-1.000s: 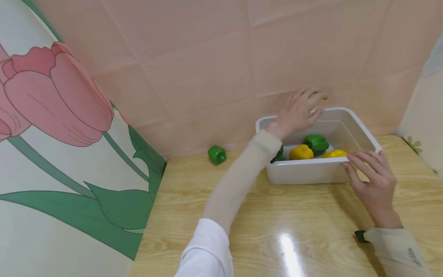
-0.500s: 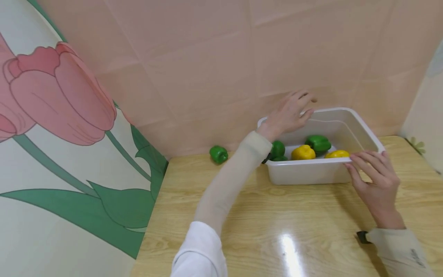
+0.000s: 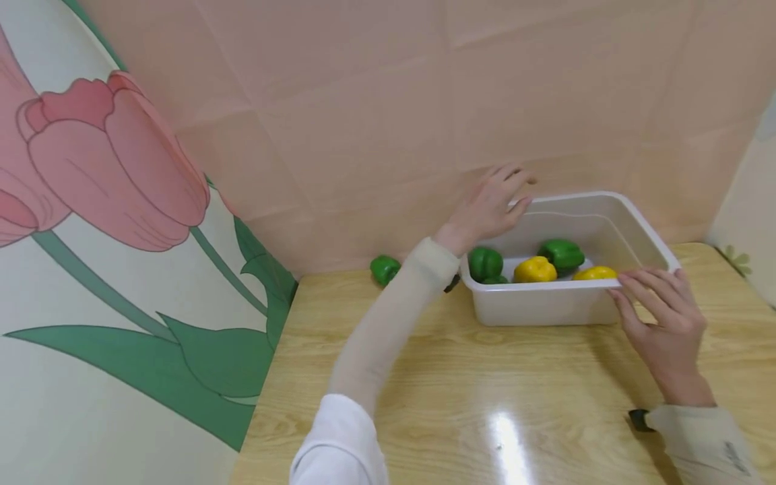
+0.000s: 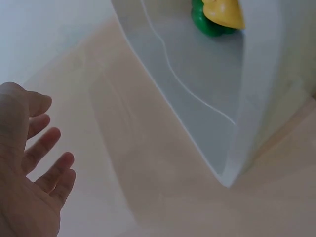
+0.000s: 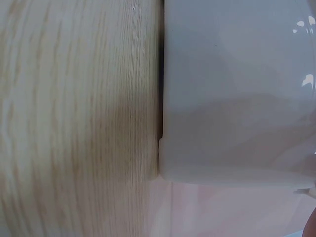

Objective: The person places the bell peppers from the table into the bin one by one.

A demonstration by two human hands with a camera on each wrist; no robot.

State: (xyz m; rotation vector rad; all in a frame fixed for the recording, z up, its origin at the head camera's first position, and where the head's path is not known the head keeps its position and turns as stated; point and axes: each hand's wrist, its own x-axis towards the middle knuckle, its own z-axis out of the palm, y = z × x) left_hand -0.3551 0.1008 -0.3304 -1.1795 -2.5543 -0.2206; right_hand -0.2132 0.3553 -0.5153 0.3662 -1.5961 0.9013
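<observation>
A white plastic bin (image 3: 545, 306) stands at the back of the table. Inside lie a dark green bell pepper (image 3: 485, 263), a yellow bell pepper (image 3: 535, 269), another green bell pepper (image 3: 562, 254) and a second yellow piece (image 3: 596, 273) by the front wall. My left hand (image 3: 490, 205) hovers above the bin's back left corner, fingers spread and holding nothing; the left wrist view shows its loose fingers (image 4: 42, 158) away from the rim. My right hand (image 3: 663, 316) pinches the bin's front rim near the right corner, thumb outside. One green bell pepper (image 3: 384, 269) lies outside, left of the bin.
The wooden table (image 3: 424, 391) meets a pink cloth-covered wall (image 3: 364, 135) right behind the bin. A panel with painted tulips (image 3: 121, 162) borders the left side. The left sleeve (image 3: 394, 330) crosses the table's middle.
My left hand has drawn back to the left over the bin, uncovering the dark green pepper at its left end. My right hand keeps its hold on the rim.
</observation>
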